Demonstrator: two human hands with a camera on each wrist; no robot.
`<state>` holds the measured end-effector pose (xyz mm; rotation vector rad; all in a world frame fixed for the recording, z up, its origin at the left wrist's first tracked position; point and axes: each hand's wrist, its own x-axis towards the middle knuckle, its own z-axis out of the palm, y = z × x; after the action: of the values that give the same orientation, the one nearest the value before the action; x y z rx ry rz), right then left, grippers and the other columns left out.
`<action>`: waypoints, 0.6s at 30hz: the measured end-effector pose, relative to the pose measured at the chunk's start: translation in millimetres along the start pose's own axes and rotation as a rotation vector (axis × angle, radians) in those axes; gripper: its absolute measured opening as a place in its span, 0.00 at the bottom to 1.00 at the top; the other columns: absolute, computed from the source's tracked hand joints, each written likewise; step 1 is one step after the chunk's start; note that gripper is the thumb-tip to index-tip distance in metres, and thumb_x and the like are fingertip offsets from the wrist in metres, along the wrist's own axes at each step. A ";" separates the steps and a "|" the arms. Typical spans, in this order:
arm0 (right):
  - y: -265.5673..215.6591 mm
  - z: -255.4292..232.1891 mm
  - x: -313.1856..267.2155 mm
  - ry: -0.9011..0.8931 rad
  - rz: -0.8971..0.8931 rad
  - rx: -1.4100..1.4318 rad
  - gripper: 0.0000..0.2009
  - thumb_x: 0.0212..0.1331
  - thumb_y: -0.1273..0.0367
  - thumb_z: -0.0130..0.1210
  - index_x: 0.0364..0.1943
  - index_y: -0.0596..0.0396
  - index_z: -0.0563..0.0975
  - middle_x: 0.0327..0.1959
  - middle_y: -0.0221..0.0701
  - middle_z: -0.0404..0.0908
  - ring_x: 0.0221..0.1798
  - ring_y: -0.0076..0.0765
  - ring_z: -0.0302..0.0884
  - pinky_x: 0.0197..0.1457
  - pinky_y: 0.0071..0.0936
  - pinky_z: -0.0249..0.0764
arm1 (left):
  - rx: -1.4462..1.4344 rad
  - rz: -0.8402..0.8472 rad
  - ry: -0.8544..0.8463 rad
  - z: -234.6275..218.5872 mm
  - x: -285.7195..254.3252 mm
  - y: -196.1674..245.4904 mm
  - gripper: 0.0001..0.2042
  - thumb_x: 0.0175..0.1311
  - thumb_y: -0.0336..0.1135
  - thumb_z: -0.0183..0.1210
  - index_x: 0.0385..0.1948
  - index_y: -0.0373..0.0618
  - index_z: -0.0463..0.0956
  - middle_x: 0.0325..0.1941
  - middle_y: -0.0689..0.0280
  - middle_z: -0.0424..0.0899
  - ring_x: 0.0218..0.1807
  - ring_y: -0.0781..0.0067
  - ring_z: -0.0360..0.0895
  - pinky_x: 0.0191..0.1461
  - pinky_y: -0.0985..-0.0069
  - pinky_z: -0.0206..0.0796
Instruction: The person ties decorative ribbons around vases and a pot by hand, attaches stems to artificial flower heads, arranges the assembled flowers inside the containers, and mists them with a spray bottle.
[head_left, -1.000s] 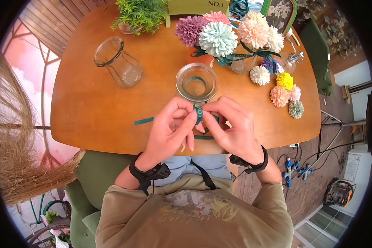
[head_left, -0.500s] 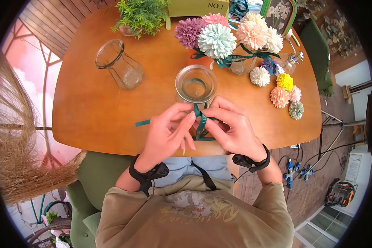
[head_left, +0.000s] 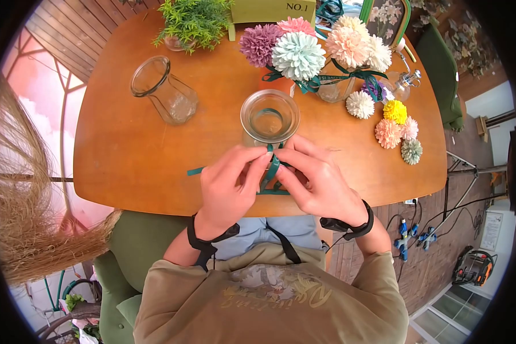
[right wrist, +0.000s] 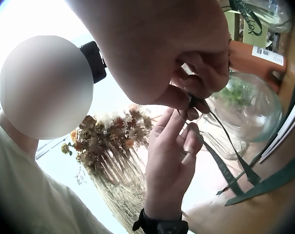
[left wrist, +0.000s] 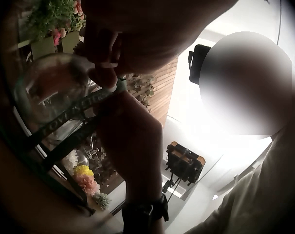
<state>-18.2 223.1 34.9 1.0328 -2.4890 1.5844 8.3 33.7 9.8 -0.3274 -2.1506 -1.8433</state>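
Note:
A dark green printed ribbon [head_left: 274,167] is looped between both hands, just on the near side of a clear glass vase [head_left: 270,119]. My left hand [head_left: 229,180] pinches the ribbon between thumb and index finger, close under the vase's rim. Opposite it, my right hand [head_left: 321,179] pinches another part of the loop, fingertips almost meeting the left ones. In the left wrist view, ribbon lengths [left wrist: 64,114] with pale lettering run past the vase. Ribbon tails [right wrist: 220,163] hang toward the tabletop in the right wrist view. The crossing itself is partly hidden by the fingers.
An hourglass-shaped glass vase [head_left: 172,94] stands on the left of the wooden table [head_left: 120,155]. Behind are a potted green plant [head_left: 192,23] and pompom flowers [head_left: 298,56] in containers. Loose flower heads [head_left: 388,133] lie to the right. One ribbon end [head_left: 195,171] lies left.
Both hands have shifted slightly left and stay close together at the ribbon. The loop's lettering has turned out of sight, and the left hand's lower fingers have drawn in.

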 end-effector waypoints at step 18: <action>13.3 -16.6 -8.3 0.281 0.206 0.036 0.08 0.65 0.76 0.63 0.47 0.58 0.84 0.28 0.25 0.78 0.26 0.16 0.70 0.28 0.18 0.64 | -0.030 -0.113 0.081 -21.9 10.0 -0.1 0.05 0.77 0.25 0.55 0.47 0.36 0.72 0.32 0.63 0.82 0.25 0.81 0.80 0.27 0.84 0.67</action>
<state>-24.1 244.5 29.4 0.5230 -2.4435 1.6955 0.5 11.9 16.4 -0.1381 -2.1286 -1.9164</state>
